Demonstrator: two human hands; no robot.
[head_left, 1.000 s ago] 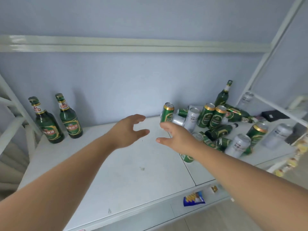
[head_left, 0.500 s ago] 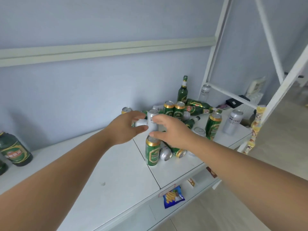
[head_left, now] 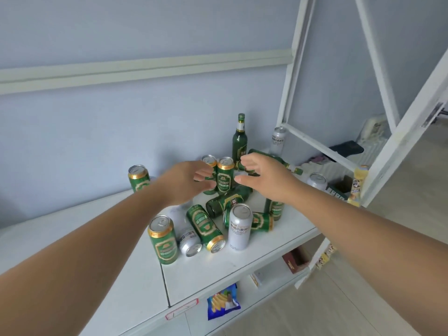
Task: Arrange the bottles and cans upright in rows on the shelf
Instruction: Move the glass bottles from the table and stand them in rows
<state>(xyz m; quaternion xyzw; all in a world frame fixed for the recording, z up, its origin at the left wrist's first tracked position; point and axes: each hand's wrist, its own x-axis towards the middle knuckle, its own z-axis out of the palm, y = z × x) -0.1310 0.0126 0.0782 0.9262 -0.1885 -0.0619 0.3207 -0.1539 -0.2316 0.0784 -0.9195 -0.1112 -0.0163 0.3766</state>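
Head view: upright green can (head_left: 225,177) stands between both hands, long axis vertical, on shelf (head_left: 242,263), at back of pile. Left hand (head_left: 186,184) just beside can's left side, grip wide, holding nothing; whether it touches second can (head_left: 209,162) behind, cannot tell. Right hand (head_left: 264,177) near on right, grip wide, empty. Left hand is nearer, I judge.

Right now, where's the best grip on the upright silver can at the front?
Wrap the silver can mid-body, coming from the near side. It stands upright with bare shelf in front, while one lying green can sits at its left and another behind it.
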